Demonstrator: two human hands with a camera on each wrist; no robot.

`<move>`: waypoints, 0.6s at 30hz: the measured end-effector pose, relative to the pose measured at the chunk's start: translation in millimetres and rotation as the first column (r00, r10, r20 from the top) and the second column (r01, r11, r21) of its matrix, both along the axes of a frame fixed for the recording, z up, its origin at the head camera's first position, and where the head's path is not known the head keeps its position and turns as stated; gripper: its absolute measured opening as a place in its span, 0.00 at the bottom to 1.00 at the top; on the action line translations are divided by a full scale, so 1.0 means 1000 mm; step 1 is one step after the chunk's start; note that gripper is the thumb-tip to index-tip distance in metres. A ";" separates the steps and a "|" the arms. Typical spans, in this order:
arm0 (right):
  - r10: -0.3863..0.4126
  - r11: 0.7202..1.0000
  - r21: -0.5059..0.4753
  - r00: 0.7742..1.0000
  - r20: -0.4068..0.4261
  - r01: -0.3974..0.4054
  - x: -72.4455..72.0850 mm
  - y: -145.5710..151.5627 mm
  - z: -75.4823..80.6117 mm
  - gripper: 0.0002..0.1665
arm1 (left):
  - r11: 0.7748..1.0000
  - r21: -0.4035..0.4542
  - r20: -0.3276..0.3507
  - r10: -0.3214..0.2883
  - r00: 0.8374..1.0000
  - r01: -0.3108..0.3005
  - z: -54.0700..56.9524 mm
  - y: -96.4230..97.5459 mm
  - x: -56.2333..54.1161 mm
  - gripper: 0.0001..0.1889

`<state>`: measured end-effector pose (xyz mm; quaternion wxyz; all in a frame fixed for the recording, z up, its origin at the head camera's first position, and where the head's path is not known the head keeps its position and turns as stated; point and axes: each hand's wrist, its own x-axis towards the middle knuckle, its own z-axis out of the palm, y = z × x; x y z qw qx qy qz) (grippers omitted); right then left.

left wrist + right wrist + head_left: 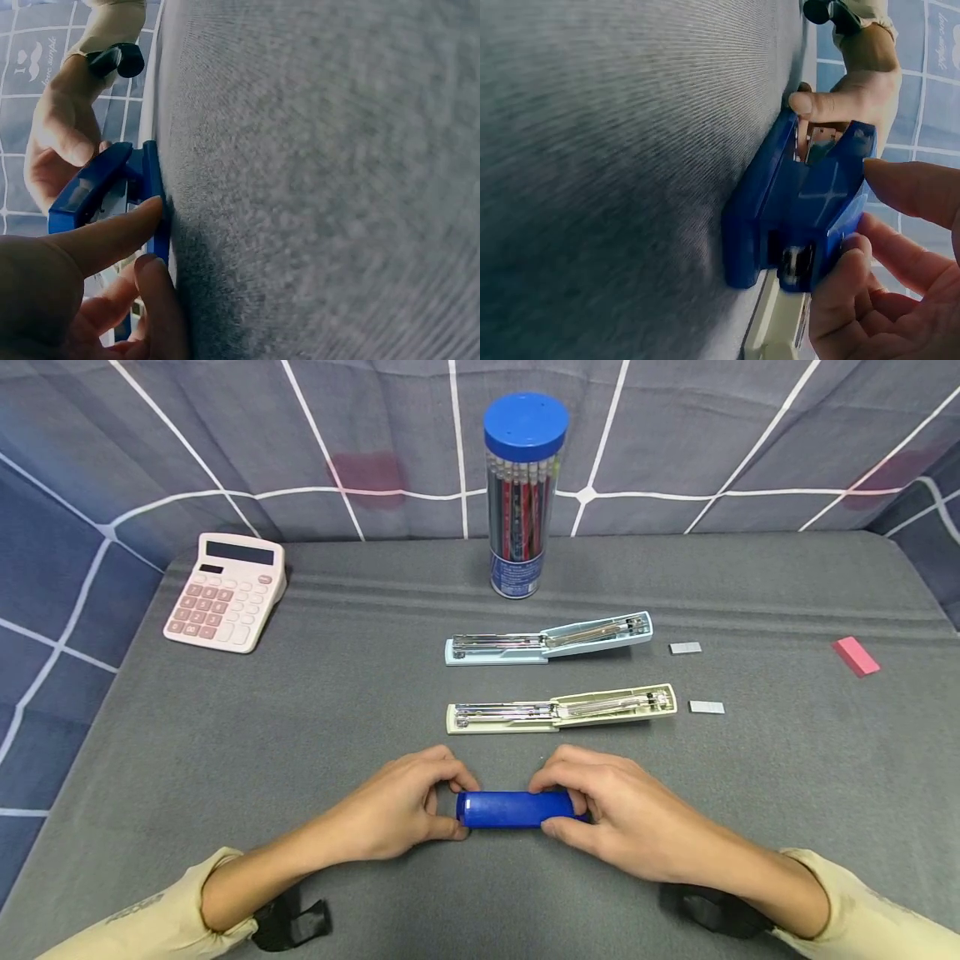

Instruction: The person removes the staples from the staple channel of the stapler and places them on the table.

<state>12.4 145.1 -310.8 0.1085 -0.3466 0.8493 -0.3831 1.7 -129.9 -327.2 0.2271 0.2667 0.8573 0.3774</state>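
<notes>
Left hand point(397, 806) pinches a blue stapler point(498, 810), seemingly by its base. Right hand point(622, 814) grips its top between thumb and fingers, a pale green stapler point(558, 713) beyond.

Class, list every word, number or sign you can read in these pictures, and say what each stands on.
"I", with a heart-like sign and a moustache: checked cloth, left wrist view.
"love simple", faint: same cloth.
Too small or blurred to read: keys of the pink calculator, label of the pencil tub, marking on the left sleeve.
Nothing readable: blue stapler.

1 pink calculator point(225, 594), 1 pencil tub point(522, 502)
</notes>
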 end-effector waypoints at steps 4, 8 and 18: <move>0.050 0.998 0.035 0.996 -0.069 -0.048 -0.001 -0.012 0.002 0.19 | 1.000 0.023 0.023 0.011 1.000 -0.012 -0.003 -0.001 -0.002 0.16; 0.120 0.992 0.067 0.975 -0.185 -0.109 -0.001 -0.023 0.001 0.22 | 0.999 0.045 0.049 0.009 0.999 -0.012 -0.005 -0.002 -0.005 0.16; 0.197 0.975 -0.032 0.919 -0.341 -0.221 -0.007 -0.019 -0.001 0.21 | 1.000 0.016 0.025 -0.012 1.000 0.011 -0.003 -0.001 -0.006 0.15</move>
